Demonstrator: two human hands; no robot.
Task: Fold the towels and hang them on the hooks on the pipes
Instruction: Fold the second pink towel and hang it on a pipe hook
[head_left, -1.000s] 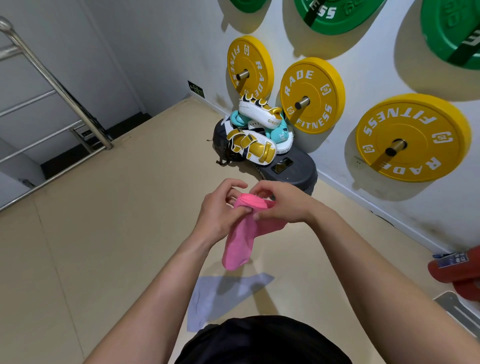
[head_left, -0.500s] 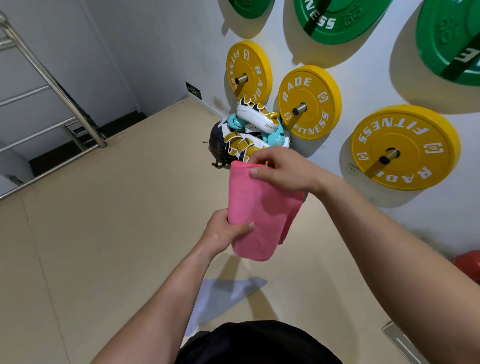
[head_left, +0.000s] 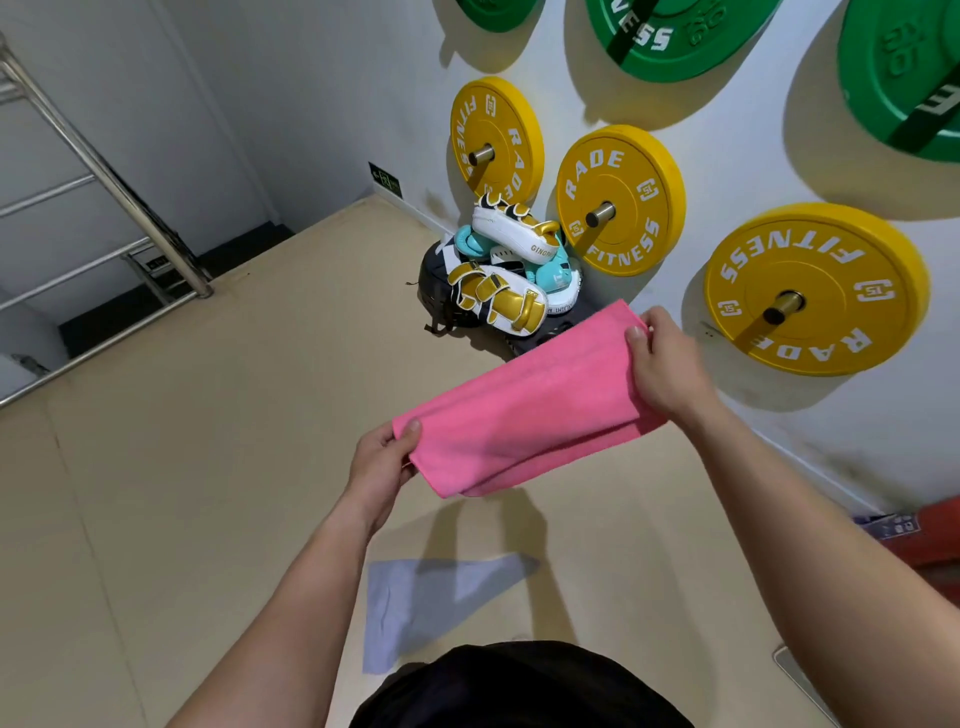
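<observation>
A pink towel, folded double, is stretched out in the air between my hands. My left hand pinches its lower left end with thumb on top. My right hand pinches the upper right end near the wall. A pale lavender towel lies flat on the beige floor below, close to my body. No hooks or pipes for hanging show in this view.
Yellow weight plates and green ones hang on pegs on the white wall at right. A pile of boxing pads sits on the floor by the wall. A steel stair railing stands at left. A red object lies at right.
The bunched towel has been spread out lengthwise. My hands moved apart: the right went up and right, the left down and left, each keeping hold of an end.
</observation>
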